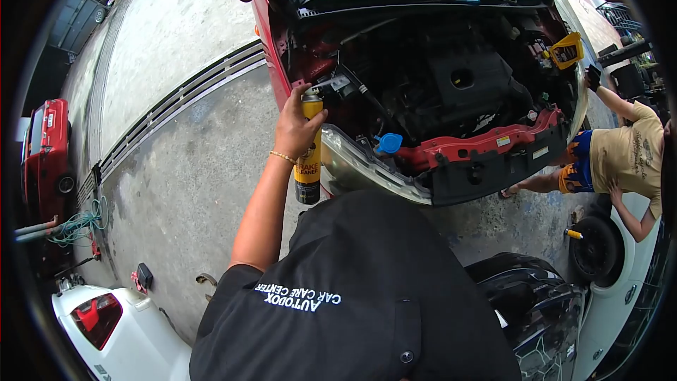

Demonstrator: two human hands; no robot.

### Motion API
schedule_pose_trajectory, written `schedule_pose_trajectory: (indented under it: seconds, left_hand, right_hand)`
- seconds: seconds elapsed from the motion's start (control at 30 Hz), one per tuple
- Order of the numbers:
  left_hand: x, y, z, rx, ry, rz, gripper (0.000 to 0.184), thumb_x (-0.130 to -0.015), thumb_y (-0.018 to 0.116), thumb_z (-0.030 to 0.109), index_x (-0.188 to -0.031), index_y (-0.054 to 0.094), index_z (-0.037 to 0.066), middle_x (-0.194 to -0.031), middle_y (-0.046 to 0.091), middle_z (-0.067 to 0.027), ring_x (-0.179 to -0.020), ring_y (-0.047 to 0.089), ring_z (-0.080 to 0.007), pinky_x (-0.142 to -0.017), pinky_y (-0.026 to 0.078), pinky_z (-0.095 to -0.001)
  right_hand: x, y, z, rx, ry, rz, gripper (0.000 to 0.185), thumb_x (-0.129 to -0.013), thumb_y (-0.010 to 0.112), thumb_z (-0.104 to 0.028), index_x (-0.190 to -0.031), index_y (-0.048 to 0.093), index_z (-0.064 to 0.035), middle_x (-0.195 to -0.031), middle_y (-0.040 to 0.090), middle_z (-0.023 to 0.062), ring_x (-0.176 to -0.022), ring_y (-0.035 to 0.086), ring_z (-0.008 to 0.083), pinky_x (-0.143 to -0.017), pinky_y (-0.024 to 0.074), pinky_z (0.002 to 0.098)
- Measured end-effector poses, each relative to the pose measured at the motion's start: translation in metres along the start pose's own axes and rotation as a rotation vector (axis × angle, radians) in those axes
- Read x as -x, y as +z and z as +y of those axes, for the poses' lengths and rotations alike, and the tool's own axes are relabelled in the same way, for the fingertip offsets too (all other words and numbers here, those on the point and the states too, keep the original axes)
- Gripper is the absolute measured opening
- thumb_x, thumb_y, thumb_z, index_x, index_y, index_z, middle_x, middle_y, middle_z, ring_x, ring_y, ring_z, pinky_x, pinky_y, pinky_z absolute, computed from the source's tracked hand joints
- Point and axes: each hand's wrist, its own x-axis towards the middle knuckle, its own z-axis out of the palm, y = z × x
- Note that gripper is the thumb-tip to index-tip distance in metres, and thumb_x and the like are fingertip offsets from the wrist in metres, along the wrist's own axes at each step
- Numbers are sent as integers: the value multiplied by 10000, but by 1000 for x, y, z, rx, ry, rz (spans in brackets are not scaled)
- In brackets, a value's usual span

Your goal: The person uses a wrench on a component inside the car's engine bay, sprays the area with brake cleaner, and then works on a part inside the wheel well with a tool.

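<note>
My left hand (296,127) is closed around a yellow and black spray can of brake cleaner (308,169), which stands upright with its nozzle end at the top. One finger reaches up to the can's top. The can is at the corner of a red car's open engine bay (462,74), over the fender side and just beside the cloudy headlight (352,169). A blue reservoir cap (388,143) lies to the right of the can. My right hand is out of the frame.
A yellow funnel-like container (566,51) sits at the bay's far right. Another person in a tan shirt (627,152) stands there, one gloved hand by the car. A black motorcycle (525,289), white cars and a coiled hose (81,222) are around.
</note>
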Motion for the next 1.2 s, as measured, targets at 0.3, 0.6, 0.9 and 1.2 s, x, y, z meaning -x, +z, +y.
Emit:
schedule_pose_trajectory:
  seconds: [0.3, 0.6, 0.9, 1.2]
  left_hand:
    - [4, -9, 18, -326, -59, -96, 637, -850, 818, 214, -1418, 534, 161, -1160, 709, -212, -1047, 717, -371, -906, 569, -447]
    - [11, 0, 33, -326, -23, -122, 648, -835, 806, 242, -1422, 538, 182, -1190, 673, -230, -1096, 671, -454, -925, 551, -508]
    - [9, 14, 43, -494, -119, -231, 647, -853, 784, 286, -1436, 516, 202, -1157, 671, -227, -1092, 673, -450, -927, 546, -520]
    - [18, 27, 43, -429, -125, -297, 660, -834, 813, 266, -1426, 536, 168, -1263, 680, -233, -1158, 664, -439, -980, 538, -495]
  right_hand:
    - [6, 3, 8, 47, -11, 0, 403, -854, 807, -201, -1176, 718, 24, -1039, 776, 200, -1011, 753, 312, -888, 554, 408]
    - [-11, 24, 29, -129, 59, 28, 395, -857, 794, -161, -1199, 714, 20, -1080, 776, 196, -1028, 747, 312, -909, 549, 401]
    - [-30, 20, 31, -179, 103, -15, 381, -852, 797, -145, -1194, 718, 2, -1040, 779, 153, -989, 744, 284, -880, 550, 401]
    - [-49, 12, 15, -132, 120, -44, 436, -829, 812, -147, -1237, 720, -25, -1073, 776, 175, -999, 749, 313, -900, 551, 402]
